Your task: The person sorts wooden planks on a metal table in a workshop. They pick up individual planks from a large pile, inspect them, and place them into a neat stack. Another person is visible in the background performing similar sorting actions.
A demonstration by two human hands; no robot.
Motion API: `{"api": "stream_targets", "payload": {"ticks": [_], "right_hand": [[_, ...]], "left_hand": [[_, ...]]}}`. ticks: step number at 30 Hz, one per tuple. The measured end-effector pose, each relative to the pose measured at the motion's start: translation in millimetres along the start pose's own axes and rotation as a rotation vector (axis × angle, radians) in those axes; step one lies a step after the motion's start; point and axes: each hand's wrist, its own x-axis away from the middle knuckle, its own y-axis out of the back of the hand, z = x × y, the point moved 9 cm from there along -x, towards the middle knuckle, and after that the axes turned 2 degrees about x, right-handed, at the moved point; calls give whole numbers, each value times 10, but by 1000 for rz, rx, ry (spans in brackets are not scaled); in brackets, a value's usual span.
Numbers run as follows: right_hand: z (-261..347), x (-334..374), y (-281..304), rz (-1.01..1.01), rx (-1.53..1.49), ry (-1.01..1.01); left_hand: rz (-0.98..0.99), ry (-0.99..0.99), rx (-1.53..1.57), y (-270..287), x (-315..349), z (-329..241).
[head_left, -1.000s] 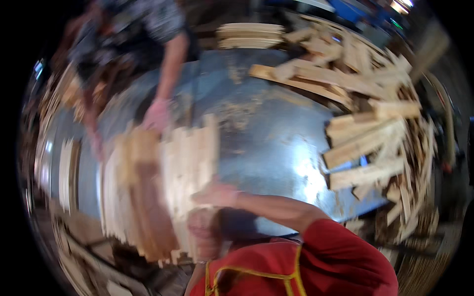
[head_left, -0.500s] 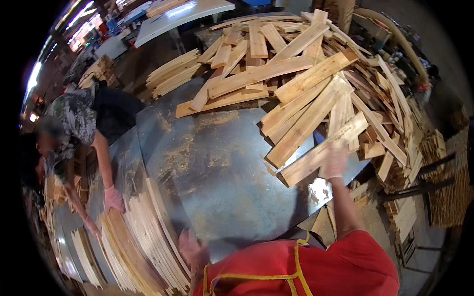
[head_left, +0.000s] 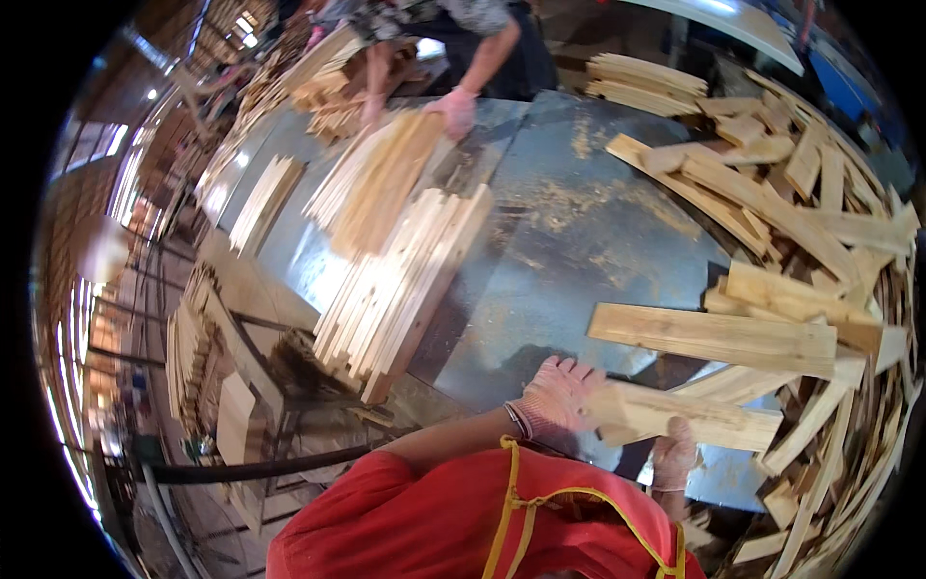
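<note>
A pale wooden board (head_left: 690,415) lies level before me, above the near edge of the metal table. My right hand (head_left: 673,454), in a light glove, is closed on its near edge, with the thumb over the top. At the board's left end is my left hand (head_left: 559,396), also gloved, its fingers apart and raised beside the end; it seems to touch the wood. Just beyond, another wooden board (head_left: 714,338) rests on the loose pile (head_left: 810,222) at the right. A row of boards on edge (head_left: 400,289) stands on the table to my left.
Across the metal table (head_left: 540,261), strewn with sawdust, a co-worker's gloved hands (head_left: 455,111) hold a blurred bundle of boards (head_left: 391,183). A smaller stack (head_left: 265,205) sits farther left. Boards also stand on a rack (head_left: 198,338) below the table's left side.
The view has swung left. My right hand has brought a board from the pile nearer to me, and my left hand has left the row of boards for its end. The co-worker's bundle has shifted away.
</note>
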Motion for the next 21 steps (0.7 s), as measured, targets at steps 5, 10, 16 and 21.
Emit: {"api": "stream_targets", "payload": {"ticks": [5,10,16,21], "right_hand": [[-540,292,-1748,369,209,-266],[-1812,544,-2580,347,250,-488],[-2389,935,-3239,401,484,-390],[-2433,1095,-3659,1163,1386,-547]], "left_hand": [[-37,161,423,-402,432,506],[-128,277,1080,-1040,788,1601],[-199,509,784,-502,1482,2322],[-216,566,79,-116,1508,2563]]}}
